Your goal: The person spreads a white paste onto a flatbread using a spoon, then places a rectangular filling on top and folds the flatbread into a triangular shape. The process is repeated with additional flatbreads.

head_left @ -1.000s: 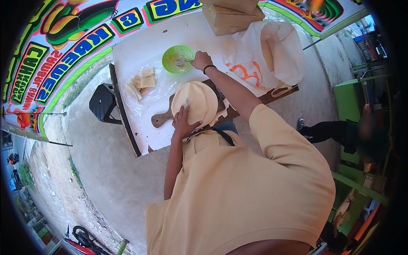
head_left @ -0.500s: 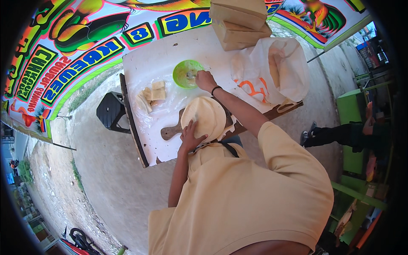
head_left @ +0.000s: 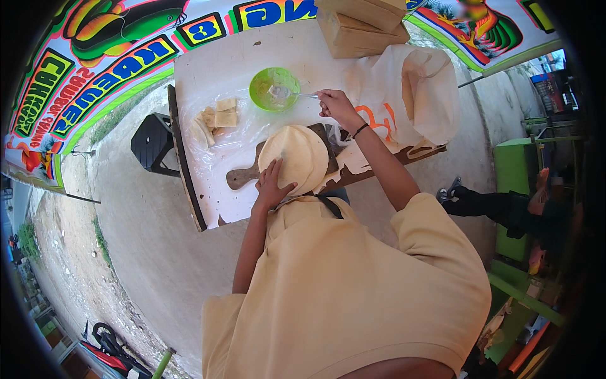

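Observation:
My left hand [head_left: 271, 187] lies with spread fingers on the near left part of a stack of round, pale, thin wrappers [head_left: 302, 158]. Under the stack is a dark wooden cutting board [head_left: 241, 177], its handle pointing left. Farther back, my right hand [head_left: 339, 108] grips the handle of a metal spoon [head_left: 307, 96]. The spoon's bowl end rests inside a lime green bowl [head_left: 257, 93], in some pale stuff too small to make out. Folded square pastries [head_left: 226, 114] lie on clear plastic left of the bowl.
A large white plastic bag [head_left: 434, 104] stands at the table's right, with brown cardboard boxes [head_left: 360, 36] behind it. A black stool [head_left: 151, 144] is beyond the table's left edge. Colourful banners hang past the far side. Another person's leg [head_left: 483, 205] shows at the right.
My right hand has drawn back from the bowl to the right, so the spoon handle now shows. My left hand stays on the wrappers. The whole view has shifted slightly.

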Action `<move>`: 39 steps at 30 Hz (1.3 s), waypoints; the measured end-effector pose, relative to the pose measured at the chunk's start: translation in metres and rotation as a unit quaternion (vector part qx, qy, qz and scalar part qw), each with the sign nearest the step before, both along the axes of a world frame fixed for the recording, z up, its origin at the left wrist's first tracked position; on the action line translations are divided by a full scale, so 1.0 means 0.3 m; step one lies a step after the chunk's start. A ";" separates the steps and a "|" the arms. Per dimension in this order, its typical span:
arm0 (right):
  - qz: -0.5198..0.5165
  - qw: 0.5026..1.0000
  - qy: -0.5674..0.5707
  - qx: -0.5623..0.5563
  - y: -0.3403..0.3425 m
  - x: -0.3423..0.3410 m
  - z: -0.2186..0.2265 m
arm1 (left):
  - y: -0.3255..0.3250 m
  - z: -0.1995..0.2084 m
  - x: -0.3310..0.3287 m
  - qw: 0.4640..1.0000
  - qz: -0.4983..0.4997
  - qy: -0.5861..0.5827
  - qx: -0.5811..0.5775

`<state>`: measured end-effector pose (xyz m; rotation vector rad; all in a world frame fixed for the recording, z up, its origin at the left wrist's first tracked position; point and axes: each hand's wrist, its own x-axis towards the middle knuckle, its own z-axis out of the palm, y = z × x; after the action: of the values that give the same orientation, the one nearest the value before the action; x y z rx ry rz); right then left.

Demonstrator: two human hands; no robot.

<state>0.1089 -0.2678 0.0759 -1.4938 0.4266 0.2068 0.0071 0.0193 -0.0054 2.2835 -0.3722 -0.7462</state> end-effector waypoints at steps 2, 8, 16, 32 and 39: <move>0.018 1.000 0.010 0.014 0.003 -0.103 0.052 | 0.003 0.011 0.002 1.000 0.011 -0.012 0.009; 0.005 0.994 0.097 0.058 0.017 -0.346 0.029 | -0.039 -0.006 0.026 0.998 0.042 -0.024 0.045; 0.020 0.986 0.135 0.092 0.041 -0.427 -0.035 | -0.035 -0.068 0.172 0.908 0.294 0.013 -0.297; 0.117 0.837 -0.174 -0.506 0.119 0.139 -0.048 | -0.067 -0.145 0.196 0.968 0.198 -0.072 -0.137; 0.148 0.809 -0.142 -0.551 0.149 0.168 -0.070 | -0.082 -0.112 0.163 0.976 0.194 -0.059 -0.079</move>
<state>0.1592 -0.2230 0.0549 -2.7069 0.0184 -0.0582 0.0559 -0.0054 -0.0390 2.1617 -0.0299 -0.3706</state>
